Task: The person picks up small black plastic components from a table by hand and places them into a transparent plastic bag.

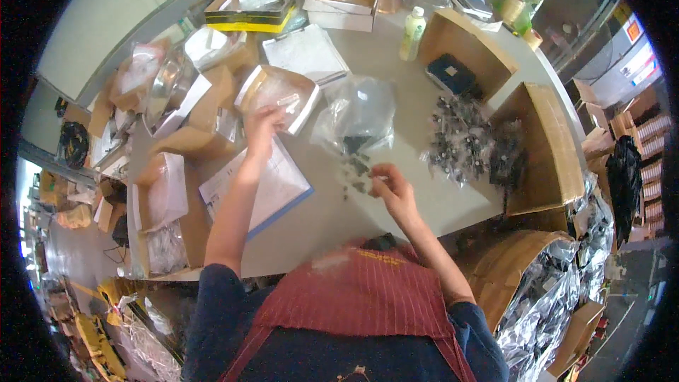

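My left hand (264, 123) reaches over the near edge of a small white-rimmed carton (309, 102) filled with clear plastic bags (281, 90). Its fingers are drawn together on the clear plastic at the near side. My right hand (394, 189) hovers low over the table with thumb and fingers pinched; whatever sits between them is too small to make out. Just left of those fingers lie several small black parts (357, 168), loosely scattered. Beyond them rests a larger clear plastic bag (364, 110) with something dark at its near end.
Bagged black parts (463, 138) are heaped at the right, beside an open cardboard box (541, 148). A clipboard with papers (258, 187) lies near my left forearm. Opened cartons (170, 191) crowd the left side. A bottle (412, 34) stands at the back.
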A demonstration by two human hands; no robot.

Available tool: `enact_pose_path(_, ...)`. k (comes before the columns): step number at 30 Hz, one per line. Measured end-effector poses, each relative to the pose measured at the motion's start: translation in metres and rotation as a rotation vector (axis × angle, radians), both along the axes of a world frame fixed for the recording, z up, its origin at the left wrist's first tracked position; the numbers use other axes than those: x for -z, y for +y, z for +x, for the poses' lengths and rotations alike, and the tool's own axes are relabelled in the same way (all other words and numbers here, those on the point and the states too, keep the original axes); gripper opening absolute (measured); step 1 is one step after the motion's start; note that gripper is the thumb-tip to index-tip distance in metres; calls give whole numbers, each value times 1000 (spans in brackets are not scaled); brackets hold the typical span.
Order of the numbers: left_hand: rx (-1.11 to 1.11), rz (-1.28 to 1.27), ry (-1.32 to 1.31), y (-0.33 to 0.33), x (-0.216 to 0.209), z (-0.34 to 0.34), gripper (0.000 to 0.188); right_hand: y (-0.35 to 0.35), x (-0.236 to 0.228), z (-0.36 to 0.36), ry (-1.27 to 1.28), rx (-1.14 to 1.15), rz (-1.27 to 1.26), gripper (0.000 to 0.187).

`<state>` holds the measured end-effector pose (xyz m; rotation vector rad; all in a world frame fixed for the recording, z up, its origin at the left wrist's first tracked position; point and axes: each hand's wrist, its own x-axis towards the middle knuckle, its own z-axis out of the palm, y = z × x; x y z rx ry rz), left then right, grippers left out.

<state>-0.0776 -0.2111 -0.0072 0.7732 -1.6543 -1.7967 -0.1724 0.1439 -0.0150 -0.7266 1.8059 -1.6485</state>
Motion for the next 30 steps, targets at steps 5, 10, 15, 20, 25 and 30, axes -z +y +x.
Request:
enact_pose_path(5, 201, 149, -39, 126, -15, 32, 17, -48, -18, 13, 199, -67, -141, 34)
enact_pose_path(10, 355, 151, -130, 170, 26, 65, 16, -40, 23, 12, 96, -153, 47, 29)
enact_pose_path(15, 397, -91, -355, 183, 46, 84, 18, -31, 45, 11, 498, -226, 177, 22)
enact_pose_path(20, 291, -263, -404, 180, 67, 85, 19, -57, 63, -35, 829, -54, 207, 37)
enact_pose_path(25, 301, -392, -483, 189, 55, 78, 17, -42, 69, -28, 1027, -216, 118, 42)
enact_pose_path(30, 210, -439, -502, 200, 46, 80, 21, -8, 59, -14, 849, -230, 197, 51)
